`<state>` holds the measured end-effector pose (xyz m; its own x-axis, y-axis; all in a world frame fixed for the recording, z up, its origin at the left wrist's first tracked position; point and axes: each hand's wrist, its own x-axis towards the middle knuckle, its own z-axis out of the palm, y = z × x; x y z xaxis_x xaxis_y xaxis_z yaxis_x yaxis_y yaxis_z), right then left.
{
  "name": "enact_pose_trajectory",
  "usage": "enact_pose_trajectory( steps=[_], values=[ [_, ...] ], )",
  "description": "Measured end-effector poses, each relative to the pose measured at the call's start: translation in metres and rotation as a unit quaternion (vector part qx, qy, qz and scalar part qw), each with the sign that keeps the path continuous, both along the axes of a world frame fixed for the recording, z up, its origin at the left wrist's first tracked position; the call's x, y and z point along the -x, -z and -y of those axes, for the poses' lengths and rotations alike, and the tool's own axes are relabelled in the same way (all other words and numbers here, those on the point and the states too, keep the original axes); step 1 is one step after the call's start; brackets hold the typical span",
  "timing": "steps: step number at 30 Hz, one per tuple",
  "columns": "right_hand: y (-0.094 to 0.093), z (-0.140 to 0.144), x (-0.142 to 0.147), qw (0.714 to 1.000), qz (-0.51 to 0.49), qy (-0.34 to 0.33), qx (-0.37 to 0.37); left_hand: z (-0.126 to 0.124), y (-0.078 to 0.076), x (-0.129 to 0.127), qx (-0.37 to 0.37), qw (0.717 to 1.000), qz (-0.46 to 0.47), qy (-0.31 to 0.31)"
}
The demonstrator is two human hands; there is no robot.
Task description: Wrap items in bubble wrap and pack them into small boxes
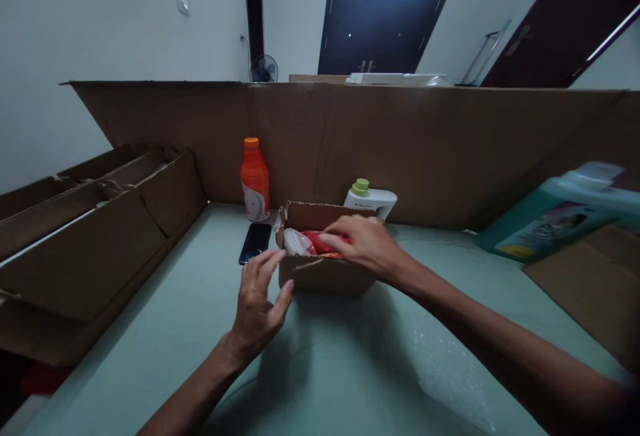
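Observation:
A small open cardboard box [325,276] stands on the pale green surface in the head view. Inside it lie red packets [316,241] and a clear plastic-wrapped item [297,243]. My right hand [367,243] reaches over the box, its fingers bent loosely and thumb apart, over the red packets; part of the contents is hidden beneath it. At the box's front left corner is my left hand [260,299], open, with thumb and fingers spread and nothing between them.
Behind the box stand an orange bottle [255,179] and a white bottle with a green cap [367,197]. A black phone [255,243] lies left. To the right are a tilted teal jug [545,216] and bubble wrap [450,373]. Cardboard compartments [100,243] line the left; a cardboard wall [425,156] runs behind.

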<state>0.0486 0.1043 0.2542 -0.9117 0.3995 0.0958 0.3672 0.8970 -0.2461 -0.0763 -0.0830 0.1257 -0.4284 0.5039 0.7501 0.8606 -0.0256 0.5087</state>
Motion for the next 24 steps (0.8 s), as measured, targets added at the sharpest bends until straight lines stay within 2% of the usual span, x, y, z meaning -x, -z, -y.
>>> enact_pose_trajectory(
  steps=[2, 3, 5, 6, 8, 10, 11, 13, 15, 18, 20, 22, 24],
  values=[
    [0.008, -0.008, -0.053, 0.982, -0.177, 0.059, 0.026, 0.009, 0.014, 0.01, 0.015, 0.996, 0.087, -0.006],
    [0.018, -0.012, -0.078, 0.963, -0.241, 0.113, 0.032, 0.012, 0.022, 0.016, 0.033, 0.991, 0.128, 0.0],
    [0.051, -0.017, -0.111, 0.916, -0.325, 0.227, 0.057, 0.01, 0.037, 0.025, 0.071, 0.977, 0.198, 0.028],
    [0.071, -0.019, -0.117, 0.911, -0.323, 0.234, 0.103, 0.005, 0.043, 0.028, 0.085, 0.969, 0.227, 0.049],
    [0.11, -0.021, -0.107, 0.904, -0.316, 0.21, 0.195, -0.011, 0.047, 0.029, 0.093, 0.951, 0.28, 0.095],
    [0.136, -0.023, -0.084, 0.895, -0.312, 0.181, 0.263, -0.03, 0.044, 0.022, 0.084, 0.936, 0.316, 0.129],
    [0.143, -0.024, -0.074, 0.89, -0.313, 0.176, 0.28, -0.039, 0.041, 0.015, 0.079, 0.932, 0.326, 0.138],
    [0.145, -0.027, -0.072, 0.886, -0.317, 0.184, 0.285, -0.05, 0.036, -0.004, 0.075, 0.929, 0.334, 0.142],
    [0.139, -0.028, -0.091, 0.883, -0.324, 0.202, 0.274, -0.05, 0.035, -0.031, 0.084, 0.928, 0.328, 0.154],
    [0.128, -0.023, -0.134, 0.87, -0.344, 0.244, 0.254, -0.028, 0.041, -0.076, 0.115, 0.923, 0.311, 0.194],
    [0.126, -0.011, -0.146, 0.866, -0.349, 0.257, 0.251, -0.001, 0.05, -0.097, 0.13, 0.917, 0.327, 0.189],
    [0.128, 0.007, -0.133, 0.871, -0.337, 0.227, 0.277, 0.032, 0.059, -0.103, 0.125, 0.918, 0.352, 0.131],
    [0.132, 0.029, -0.096, 0.876, -0.315, 0.159, 0.329, 0.065, 0.067, -0.092, 0.098, 0.927, 0.36, 0.038]
  ],
)
